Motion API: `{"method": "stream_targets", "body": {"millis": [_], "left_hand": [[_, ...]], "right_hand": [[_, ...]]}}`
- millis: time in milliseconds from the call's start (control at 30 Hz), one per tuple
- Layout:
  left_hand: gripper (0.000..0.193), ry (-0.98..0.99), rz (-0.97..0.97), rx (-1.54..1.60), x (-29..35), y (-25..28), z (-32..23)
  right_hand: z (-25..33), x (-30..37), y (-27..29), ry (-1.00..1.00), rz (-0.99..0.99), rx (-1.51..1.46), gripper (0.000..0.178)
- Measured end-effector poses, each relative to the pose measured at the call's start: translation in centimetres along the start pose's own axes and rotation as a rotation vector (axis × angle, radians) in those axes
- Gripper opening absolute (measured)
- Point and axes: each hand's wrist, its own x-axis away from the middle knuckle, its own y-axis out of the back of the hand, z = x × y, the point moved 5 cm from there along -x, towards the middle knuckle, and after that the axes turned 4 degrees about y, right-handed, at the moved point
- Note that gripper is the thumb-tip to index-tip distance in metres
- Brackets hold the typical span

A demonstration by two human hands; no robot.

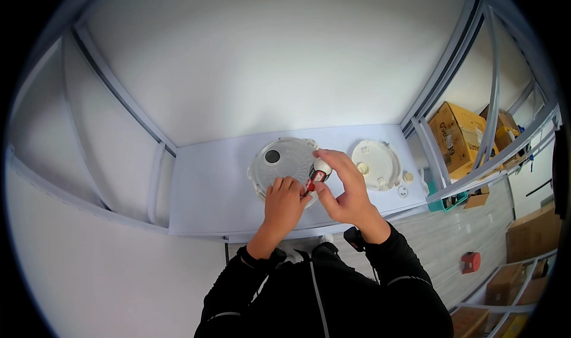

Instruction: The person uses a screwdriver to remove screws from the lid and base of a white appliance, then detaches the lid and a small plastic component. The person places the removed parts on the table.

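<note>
A round, translucent disc-shaped cover [291, 153] with a dark round spot lies on the white table in front of me. My left hand [284, 204] rests over its near edge, fingers bent and close together; whatever they grip is hidden. In my right hand [348, 192] is a small white, red and black bottle-like thing [320, 170], held between thumb and fingers. It tilts, its narrow red end pointing down toward my left fingers at the cover's near rim. Whether that end touches the cover, I cannot tell.
Right of the cover lies a white round shell [377, 165] with a cream round piece [363, 168] in it. A small cream cylinder [408, 176] and a white disc [403, 191] sit beside it. Beyond the frame posts are cardboard boxes [455, 138], a teal basket [446, 202] and a red stool [470, 262].
</note>
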Motion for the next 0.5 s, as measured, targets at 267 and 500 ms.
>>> {"method": "stream_targets", "body": {"millis": [267, 500], "left_hand": [[0.027, -0.029, -0.031, -0.041, 0.1, 0.1, -0.3], [0.029, -0.017, -0.055, -0.057, 0.3, -0.4, 0.1]], "right_hand": [[-0.3, 0.2, 0.2, -0.067, -0.039, -0.017, 0.064], [-0.6, 0.1, 0.0, -0.120, 0.014, 0.083, 0.067]]}}
